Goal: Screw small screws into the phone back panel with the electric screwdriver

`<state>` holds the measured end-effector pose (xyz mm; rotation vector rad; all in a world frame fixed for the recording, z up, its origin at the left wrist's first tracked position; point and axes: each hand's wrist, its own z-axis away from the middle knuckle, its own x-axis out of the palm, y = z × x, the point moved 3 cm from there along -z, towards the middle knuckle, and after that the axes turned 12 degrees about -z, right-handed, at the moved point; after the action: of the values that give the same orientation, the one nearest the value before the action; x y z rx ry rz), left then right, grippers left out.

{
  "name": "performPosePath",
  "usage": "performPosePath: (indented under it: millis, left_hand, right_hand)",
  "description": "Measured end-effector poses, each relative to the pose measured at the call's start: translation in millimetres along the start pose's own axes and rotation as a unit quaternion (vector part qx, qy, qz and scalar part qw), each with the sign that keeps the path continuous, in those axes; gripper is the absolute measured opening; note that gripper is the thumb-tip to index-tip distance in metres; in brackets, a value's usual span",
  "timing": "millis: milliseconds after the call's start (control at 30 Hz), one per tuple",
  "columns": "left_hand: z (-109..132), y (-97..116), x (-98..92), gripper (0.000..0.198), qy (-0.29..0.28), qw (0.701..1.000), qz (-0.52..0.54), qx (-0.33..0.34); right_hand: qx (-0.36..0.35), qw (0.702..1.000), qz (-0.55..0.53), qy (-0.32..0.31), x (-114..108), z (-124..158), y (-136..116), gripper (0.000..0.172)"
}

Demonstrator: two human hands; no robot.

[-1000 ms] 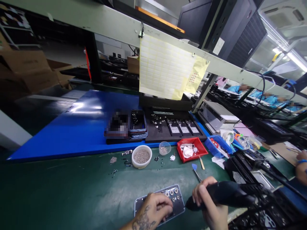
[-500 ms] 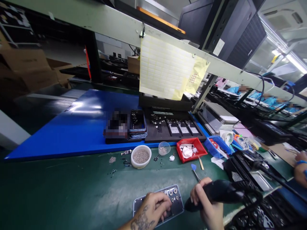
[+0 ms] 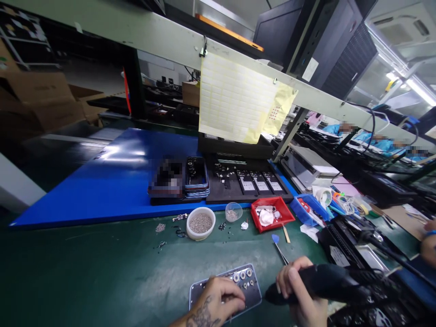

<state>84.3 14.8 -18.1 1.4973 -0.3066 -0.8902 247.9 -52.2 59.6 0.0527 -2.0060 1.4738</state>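
A phone frame (image 3: 251,296) with a pale blue rim and several camera rings lies on the green table, its far side raised toward the right in view. Over its left and middle part rests my left hand (image 3: 218,297), fingers bent and thumb pressed to the fingertips; whatever they pinch is hidden. My right hand (image 3: 301,290) grips a black electric screwdriver (image 3: 335,279), whose tip points left at the frame's right edge. Tweezers (image 3: 281,253) with a blue end piece lie just beyond my right hand.
Farther back stand a white bowl of tiny screws (image 3: 200,224), a clear cup (image 3: 233,212), a red bin (image 3: 272,214) and a blue bin (image 3: 309,210). Stacked phone frames (image 3: 196,177) and a black tray (image 3: 221,194) sit on a blue board (image 3: 85,190). A co-worker's hand (image 3: 429,245) shows far right.
My right hand and the electric screwdriver have moved slightly right, away from the phone frame. The left hand's fingers have shifted a little over the frame.
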Motion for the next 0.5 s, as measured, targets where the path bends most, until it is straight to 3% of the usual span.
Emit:
performPosePath:
  millis: [300,500]
  left_hand:
    - [-1.2,-4.8,5.5,0.011,-0.001,1.000,-0.014,-0.002]
    - [0.0,-6.7,6.8,0.013,0.013,1.000,-0.015,-0.017]
  right_hand:
    - [-0.015,0.989,-0.135,-0.056,28.0,-2.5,-2.8,0.014]
    - [-0.013,0.989,-0.131,-0.068,34.1,-2.4,5.3,0.015]
